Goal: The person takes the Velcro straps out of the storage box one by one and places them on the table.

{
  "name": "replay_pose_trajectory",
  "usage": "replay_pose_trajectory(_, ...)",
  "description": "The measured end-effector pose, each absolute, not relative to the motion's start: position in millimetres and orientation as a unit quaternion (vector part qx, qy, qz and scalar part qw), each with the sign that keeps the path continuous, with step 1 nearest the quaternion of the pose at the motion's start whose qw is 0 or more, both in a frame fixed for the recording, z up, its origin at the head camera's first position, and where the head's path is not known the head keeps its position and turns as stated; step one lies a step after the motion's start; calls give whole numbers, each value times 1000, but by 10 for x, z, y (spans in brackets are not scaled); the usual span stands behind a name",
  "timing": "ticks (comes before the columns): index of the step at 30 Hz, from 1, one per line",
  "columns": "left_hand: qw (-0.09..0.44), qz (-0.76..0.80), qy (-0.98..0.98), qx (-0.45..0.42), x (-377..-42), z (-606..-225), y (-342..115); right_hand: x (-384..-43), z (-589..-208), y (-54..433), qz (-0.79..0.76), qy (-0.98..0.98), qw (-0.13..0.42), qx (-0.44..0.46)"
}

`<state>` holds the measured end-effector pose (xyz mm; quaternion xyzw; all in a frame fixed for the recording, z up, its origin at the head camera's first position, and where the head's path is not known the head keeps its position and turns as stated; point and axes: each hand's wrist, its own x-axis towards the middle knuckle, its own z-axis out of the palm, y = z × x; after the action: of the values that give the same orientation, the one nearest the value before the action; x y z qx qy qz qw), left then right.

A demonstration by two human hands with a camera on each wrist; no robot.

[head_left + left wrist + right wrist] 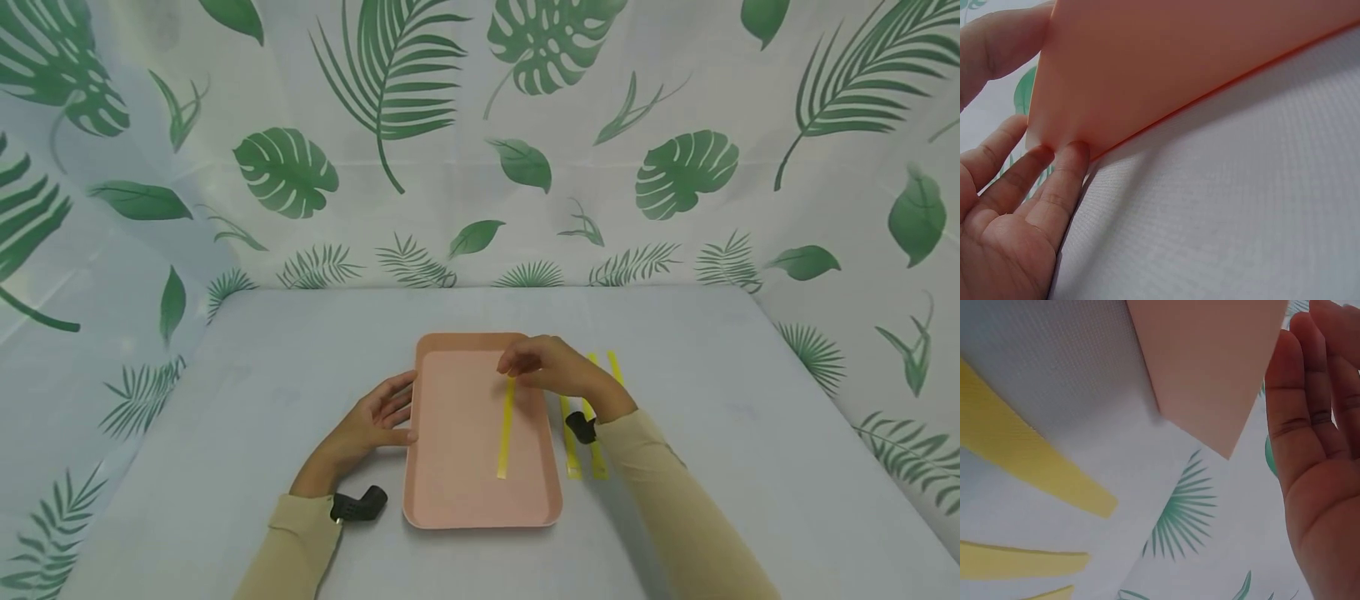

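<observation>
A pink rectangular tray [457,492] lies on the table, its long side running away from me. My left hand [367,431] rests against the tray's left side with fingers spread. In the left wrist view, its fingertips [1074,153] touch the outer wall and the thumb is near the rim. Over the tray's right half, my right hand [555,367] pinches the far end of a thin yellow strip [506,433]. That strip stretches toward me above or on the tray floor; which one I cannot tell. The right wrist view shows curled fingers, but the pinch is out of sight.
To the right of the tray lie more yellow strips [572,458], partly hidden under my right wrist; their ends [1094,503] show in the right wrist view. Black wrist cameras [360,504] sit on both wrists. A leaf-printed cloth [442,167] hangs behind the table [300,333].
</observation>
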<state>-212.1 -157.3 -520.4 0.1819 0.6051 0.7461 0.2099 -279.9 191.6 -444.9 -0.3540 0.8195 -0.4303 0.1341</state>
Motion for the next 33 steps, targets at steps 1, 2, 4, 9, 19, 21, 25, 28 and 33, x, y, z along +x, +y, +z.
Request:
replay_pose_trajectory(1, 210, 746, 605, 182, -2121, -5207, -1575, -2810, -4455, 1910, -426, 819, 138, -360)
replay_pose_trajectory(2, 211, 746, 605, 182, -2120, -5210, -1576, -2823, -4461, 1903, -421, 818, 141, -366)
replay_pose_trajectory(4, 211, 746, 605, 183, -2122, -5220, -1579, -2843, -4463, 1885, -413, 816, 149, -376)
replay_pose_trajectory(9, 211, 744, 608, 182, -2122, -5236, -1580, -2903, -4471, 1823, -391, 807, 178, -405)
replay_pose_trajectory(19, 210, 743, 610, 179, -2121, -5221, -1590, -3049, -4548, 1692, -313, 812, 185, -456)
replay_pose_trajectory(21, 210, 743, 610, 179, -2124, -5214, -1590, -3057, -4557, 1669, -295, 819, 182, -457)
replay_pose_trajectory(25, 212, 746, 605, 181, -2136, -5204, -1589, -3056, -4565, 1638, -257, 833, 165, -462)
replay_pose_trajectory(28, 212, 747, 604, 181, -2144, -5204, -1591, -3053, -4563, 1617, -236, 841, 154, -461)
replay_pose_trajectory(33, 212, 747, 603, 182, -2153, -5217, -1600, -3047, -4561, 1582, -230, 846, 156, -455)
